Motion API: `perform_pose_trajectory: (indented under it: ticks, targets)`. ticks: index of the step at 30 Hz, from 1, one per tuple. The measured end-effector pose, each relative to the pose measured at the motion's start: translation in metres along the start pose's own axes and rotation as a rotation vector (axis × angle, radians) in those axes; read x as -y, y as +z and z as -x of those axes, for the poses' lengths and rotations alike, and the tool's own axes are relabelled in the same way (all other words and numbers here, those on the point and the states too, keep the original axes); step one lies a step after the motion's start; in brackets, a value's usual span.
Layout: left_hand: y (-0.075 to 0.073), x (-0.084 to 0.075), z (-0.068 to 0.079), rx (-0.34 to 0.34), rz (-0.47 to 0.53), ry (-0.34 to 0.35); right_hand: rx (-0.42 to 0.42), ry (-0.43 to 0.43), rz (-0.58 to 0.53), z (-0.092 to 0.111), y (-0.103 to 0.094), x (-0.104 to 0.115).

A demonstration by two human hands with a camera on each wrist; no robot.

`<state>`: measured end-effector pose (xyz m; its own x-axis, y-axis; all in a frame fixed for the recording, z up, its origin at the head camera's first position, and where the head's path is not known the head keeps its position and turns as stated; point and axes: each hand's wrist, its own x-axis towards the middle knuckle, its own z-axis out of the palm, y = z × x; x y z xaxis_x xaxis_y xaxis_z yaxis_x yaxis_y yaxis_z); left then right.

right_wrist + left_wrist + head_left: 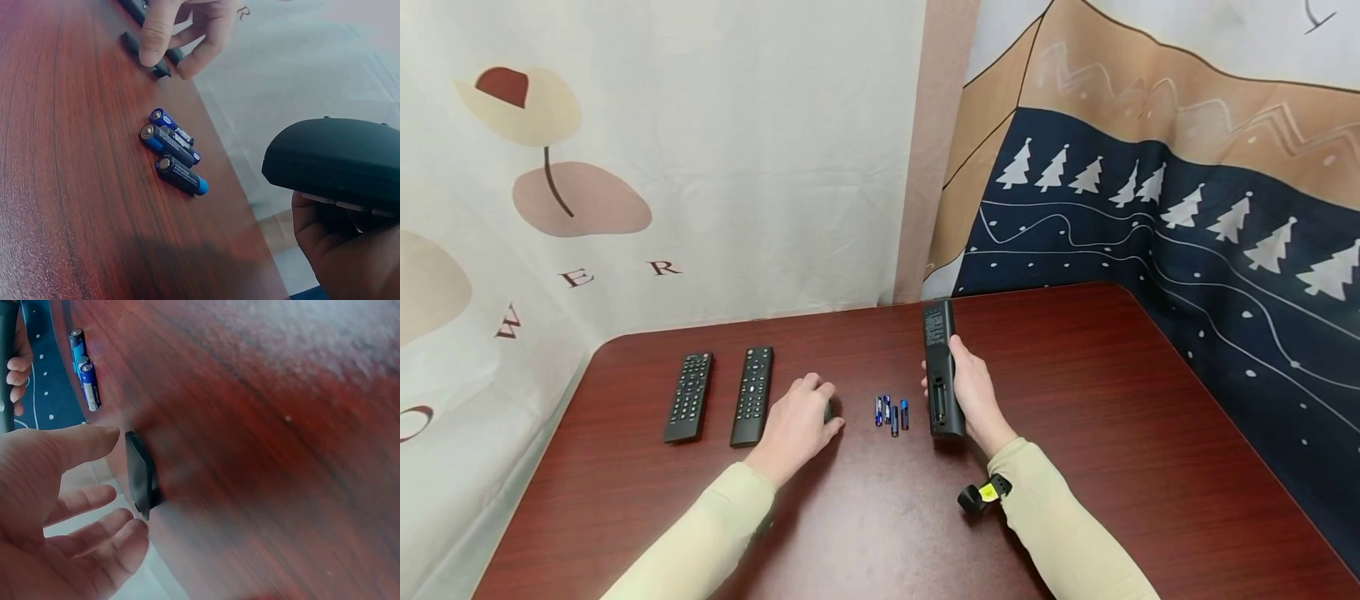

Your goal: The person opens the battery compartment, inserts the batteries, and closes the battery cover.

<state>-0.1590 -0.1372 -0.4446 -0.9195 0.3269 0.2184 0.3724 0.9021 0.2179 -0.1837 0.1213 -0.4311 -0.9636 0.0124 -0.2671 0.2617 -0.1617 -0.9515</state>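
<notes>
My right hand point(977, 387) grips a black remote control point(938, 358), its back turned up and its battery compartment uncovered. The slot in its lower half shows bare metal contacts. A small black battery cover point(141, 475) lies on the table by my left hand point(801, 421). In the left wrist view the thumb and fingers are spread around the cover, fingertips close to its edge. Several blue AA-size batteries point(894, 421) lie together between the two hands. The right wrist view shows the batteries point(178, 175) side by side and the end of the held remote point(337, 162).
Two more black remotes lie face up on the left, one farther out point(688, 398) and one point(752, 396) right beside my left hand. The reddish-brown table point(865, 533) ends at a pale curtain point(760, 208) and a dark blue patterned one point(1075, 225).
</notes>
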Motion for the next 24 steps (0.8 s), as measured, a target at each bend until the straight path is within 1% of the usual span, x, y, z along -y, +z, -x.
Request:
perform_pose_trajectory:
  ticks: [3,6,11,19,24]
  targets:
    - [0.001,-0.003,-0.001,-0.020,0.013,0.026,-0.002,0.001,0.006,0.000,0.000,0.000]
    - [0.002,-0.006,-0.002,-0.032,0.028,0.065,-0.001,0.001,0.008,0.000,0.000,0.000]
    - [0.007,-0.009,-0.006,-0.036,0.037,0.123,0.002,0.003,0.005,0.000,0.000,0.000]
    - [0.009,-0.016,-0.009,-0.005,0.060,0.170,0.002,0.012,-0.010,-0.002,0.000,0.000]
    - [0.010,-0.021,-0.011,0.025,0.061,0.188,0.006,0.013,-0.002,-0.002,-0.001,-0.002]
